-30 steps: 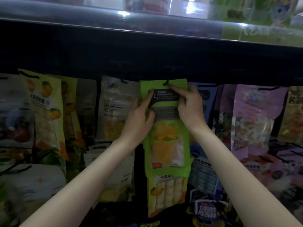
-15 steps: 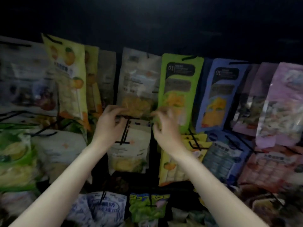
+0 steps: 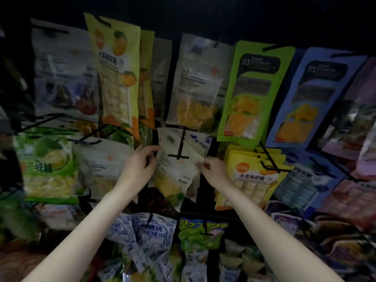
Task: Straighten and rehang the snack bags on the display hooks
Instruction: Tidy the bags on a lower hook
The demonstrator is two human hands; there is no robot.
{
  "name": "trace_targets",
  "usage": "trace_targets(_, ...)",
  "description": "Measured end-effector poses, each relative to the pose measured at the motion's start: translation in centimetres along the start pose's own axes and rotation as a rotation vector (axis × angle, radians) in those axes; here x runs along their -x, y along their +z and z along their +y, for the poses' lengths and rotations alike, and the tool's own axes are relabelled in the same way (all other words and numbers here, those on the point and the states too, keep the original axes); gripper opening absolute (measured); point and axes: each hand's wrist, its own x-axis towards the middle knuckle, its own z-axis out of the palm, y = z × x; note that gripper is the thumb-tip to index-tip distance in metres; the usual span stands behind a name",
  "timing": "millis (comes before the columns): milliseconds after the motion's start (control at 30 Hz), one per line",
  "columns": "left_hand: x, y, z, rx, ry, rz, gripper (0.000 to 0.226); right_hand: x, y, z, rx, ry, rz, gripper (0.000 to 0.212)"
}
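Note:
A white snack bag [image 3: 176, 171] with pineapple pieces printed near its bottom hangs tilted on a black T-ended display hook [image 3: 180, 148] in the second row. My left hand [image 3: 139, 164] grips the bag's left edge, thumb in front. My right hand [image 3: 213, 169] pinches its right edge. Above it hang a pale pineapple bag [image 3: 198, 84] and the green mango bag [image 3: 253, 94], both on top-row hooks and free of my hands.
A blue mango bag [image 3: 314, 98] and yellow roll-candy bags [image 3: 250, 178] hang at right. Orange-print bags [image 3: 117, 74] and a green durian bag [image 3: 47, 165] hang at left. Bare black hooks [image 3: 270, 161] jut forward. More bags [image 3: 195, 234] hang below my wrists.
Both hands left the green mango bag, dropped to the row below and took hold of the tilted white bag. The view tipped downward.

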Motion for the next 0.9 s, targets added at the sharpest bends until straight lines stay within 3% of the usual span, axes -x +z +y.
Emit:
trace_targets(133, 0.2, -0.3, 0.3, 0.03, 0.051, 0.032, 0.033, 1.6, -0.6, -0.5, 0.076, -0.127, 0.004, 0.025)
trace_targets(300, 1.2, -0.6, 0.0, 0.014, 0.15, 0.049, 0.029, 4.4, -3.5, -1.7, 0.135, -0.139, -0.03, 0.029)
trace_targets(400, 2.3, -1.1, 0.3, -0.056, 0.318, 0.011, 0.035, 5.4, -4.5, -3.4, 0.277, -0.259, -0.082, 0.028)
trace_targets(567, 4.3, -2.0, 0.1, -0.342, 0.584, 0.039, 0.039, 8.8, -6.5, -4.6, 0.187, -0.335, -0.094, 0.019)
trace_targets(733, 3.5, -3.6, 3.8, -0.258, 0.643, 0.151, 0.028, 9.1, -8.5, -7.0, 0.13, -0.485, 0.243, 0.006)
trace_targets(800, 1.8, -4.4, 6.1, -0.283, 0.683, 0.258, 0.025, 8.8, -9.6, -8.7, 0.033, -0.514, 0.414, 0.019)
trace_targets(900, -1.0, -5.2, 9.2, -0.38, 0.707, 0.354, 0.039, 7.7, -11.2, -10.9, 0.043, -0.611, 0.64, 0.029)
